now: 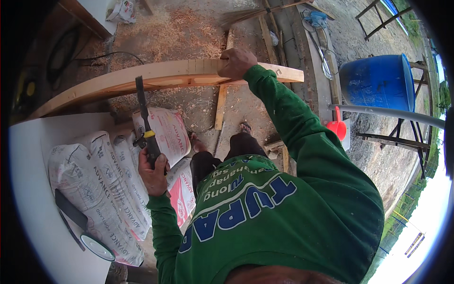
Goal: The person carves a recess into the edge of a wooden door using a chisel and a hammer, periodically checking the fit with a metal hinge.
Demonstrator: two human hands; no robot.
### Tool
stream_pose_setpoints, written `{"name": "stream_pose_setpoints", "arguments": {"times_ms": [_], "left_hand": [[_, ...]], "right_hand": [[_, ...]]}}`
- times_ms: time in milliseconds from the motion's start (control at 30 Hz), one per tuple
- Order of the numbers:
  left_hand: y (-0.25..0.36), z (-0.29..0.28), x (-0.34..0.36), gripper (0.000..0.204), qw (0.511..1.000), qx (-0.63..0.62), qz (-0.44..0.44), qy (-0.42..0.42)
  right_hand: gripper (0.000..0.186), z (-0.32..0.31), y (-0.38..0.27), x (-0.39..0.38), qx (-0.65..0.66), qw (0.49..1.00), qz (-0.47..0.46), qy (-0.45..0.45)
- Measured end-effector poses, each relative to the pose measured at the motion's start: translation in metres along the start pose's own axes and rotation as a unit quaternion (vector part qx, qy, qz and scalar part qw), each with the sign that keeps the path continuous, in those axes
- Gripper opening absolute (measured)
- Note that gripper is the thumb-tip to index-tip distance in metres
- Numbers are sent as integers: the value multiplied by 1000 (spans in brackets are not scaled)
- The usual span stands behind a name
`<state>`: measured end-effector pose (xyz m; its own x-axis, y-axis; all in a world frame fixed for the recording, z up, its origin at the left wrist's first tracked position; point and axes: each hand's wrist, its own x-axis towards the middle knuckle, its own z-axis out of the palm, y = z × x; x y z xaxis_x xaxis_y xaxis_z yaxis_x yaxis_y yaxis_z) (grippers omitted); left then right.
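My left hand (153, 173) is wrapped around the dark, yellow-banded handle of a chisel (142, 97). Its long dark blade points away from me, and the tip comes close to the near side of a long pale wooden piece (156, 72). That piece stands on edge, with several pencil lines across its top and a small notch toward its right end. It looks curved in this view. Right of the pencil lines, my right hand (237, 63) is closed over the top edge, its fingers curled down. Part of the wood's near face shows below, in shadow.
Stacked white cement bags (94, 189) lie at left, near a white-topped surface (40, 156). Wood shavings (161, 28) cover the floor ahead, crossed by a black cord (111, 54). A blue drum (376, 83), a grey pipe (385, 111) and a red dipper (336, 128) are at right.
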<state>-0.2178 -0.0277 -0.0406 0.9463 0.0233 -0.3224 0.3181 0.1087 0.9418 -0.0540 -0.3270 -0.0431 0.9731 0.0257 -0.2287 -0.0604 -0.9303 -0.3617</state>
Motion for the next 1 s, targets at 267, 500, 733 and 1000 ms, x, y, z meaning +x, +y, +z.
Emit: {"name": "stream_pose_setpoints", "arguments": {"times_ms": [267, 500, 733, 1000], "left_hand": [[-9, 40, -48, 31, 990, -23, 32, 137], [-14, 113, -113, 29, 969, -92, 56, 224], [-29, 134, -126, 38, 953, 38, 196, 227], [-23, 190, -26, 33, 962, 200, 144, 117]], "right_hand": [[38, 8, -27, 52, 44, 992, -71, -96], [41, 90, -60, -31, -142, 875, -444, 129], [25, 111, 38, -138, 10, 805, -505, -311], [40, 90, 301, -160, -39, 925, -44, -375]]}}
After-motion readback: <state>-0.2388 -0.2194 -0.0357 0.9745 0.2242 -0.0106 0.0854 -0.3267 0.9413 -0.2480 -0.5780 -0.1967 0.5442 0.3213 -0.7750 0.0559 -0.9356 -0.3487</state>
